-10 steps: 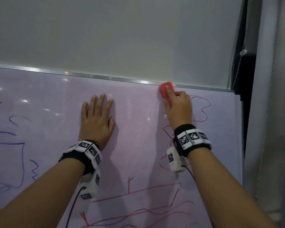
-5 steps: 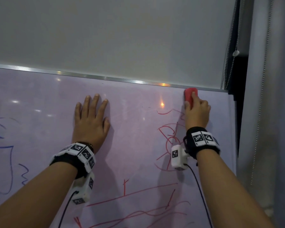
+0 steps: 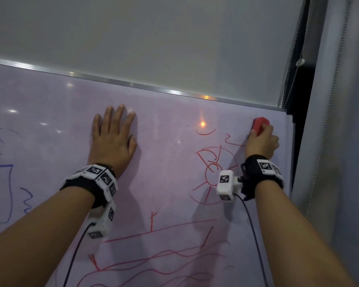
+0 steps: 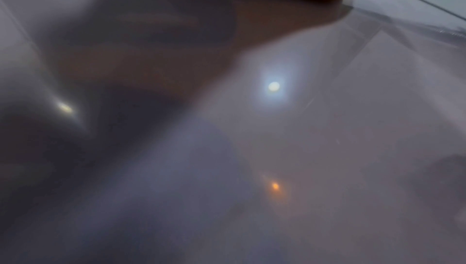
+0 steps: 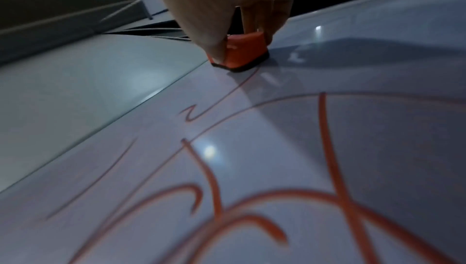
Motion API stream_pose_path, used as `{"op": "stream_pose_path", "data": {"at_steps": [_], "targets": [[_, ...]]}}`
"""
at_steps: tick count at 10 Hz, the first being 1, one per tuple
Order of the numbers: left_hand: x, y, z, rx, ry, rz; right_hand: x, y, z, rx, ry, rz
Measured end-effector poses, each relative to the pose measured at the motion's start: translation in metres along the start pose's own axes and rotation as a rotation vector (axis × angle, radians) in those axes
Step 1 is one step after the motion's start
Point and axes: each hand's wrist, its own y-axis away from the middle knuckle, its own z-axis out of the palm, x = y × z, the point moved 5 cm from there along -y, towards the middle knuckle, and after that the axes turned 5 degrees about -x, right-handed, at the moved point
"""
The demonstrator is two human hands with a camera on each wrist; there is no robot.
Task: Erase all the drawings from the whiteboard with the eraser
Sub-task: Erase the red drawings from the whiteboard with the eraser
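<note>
My right hand [image 3: 262, 140] grips a small red eraser [image 3: 260, 125] and holds it against the whiteboard [image 3: 164, 162] near the top right corner. In the right wrist view the eraser [image 5: 242, 53] shows a dark felt base flat on the board, pinched between thumb and fingers [image 5: 262, 13]. Red drawings [image 3: 214, 170] run below and left of it: a circle with spokes, a squiggle, long lines and waves lower down. Blue drawings [image 3: 6, 183] lie at the far left. My left hand [image 3: 113, 137] rests flat on the board with straight fingers. The left wrist view is dark and blurred.
The board's metal top frame [image 3: 133, 84] runs under a plain grey wall [image 3: 153, 38]. A dark window edge with a bead cord [image 3: 299, 63] and a grey curtain [image 3: 340, 141] stand just right of the board.
My right hand has slid the eraser to the right along the top edge, from mid-board to the right corner. The red cloud outline there is mostly gone. My left hand has stayed put.
</note>
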Motion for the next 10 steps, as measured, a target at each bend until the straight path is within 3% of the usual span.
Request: {"op": "stream_pose_path", "data": {"at_steps": [1,2,3,4,5,6,7,8,9,10], "targets": [[0.0,0.0,-0.001,-0.007,0.007,-0.005,-0.028,0.029,0.014,-0.044,0.029,-0.355],[-0.001,-0.001,-0.001,-0.007,0.006,-0.006,-0.021,0.027,0.013,-0.007,0.13,-0.493],[-0.001,0.0,0.0,-0.006,0.003,-0.004,0.011,-0.005,-0.001,0.014,0.022,-0.102],[0.0,-0.001,0.001,-0.002,-0.001,0.001,0.007,0.001,0.001,0.017,-0.012,-0.021],[-0.001,-0.001,0.0,0.004,0.011,0.004,-0.009,0.033,0.017,0.013,0.045,-0.348],[-0.001,-0.001,-0.001,0.011,0.012,0.007,0.015,0.036,0.016,0.048,0.104,-0.419],[-0.001,0.0,0.0,0.012,0.011,0.008,0.052,0.018,0.002,0.056,0.01,-0.044],[0.0,-0.001,0.0,0.012,0.018,0.006,0.031,0.032,0.007,0.029,0.015,-0.1],[0.0,0.0,-0.001,0.016,0.017,0.001,-0.002,0.065,0.023,-0.01,0.07,-0.512],[0.0,0.0,-0.001,0.011,0.012,0.003,0.009,0.053,0.018,0.002,0.071,-0.402]]}}
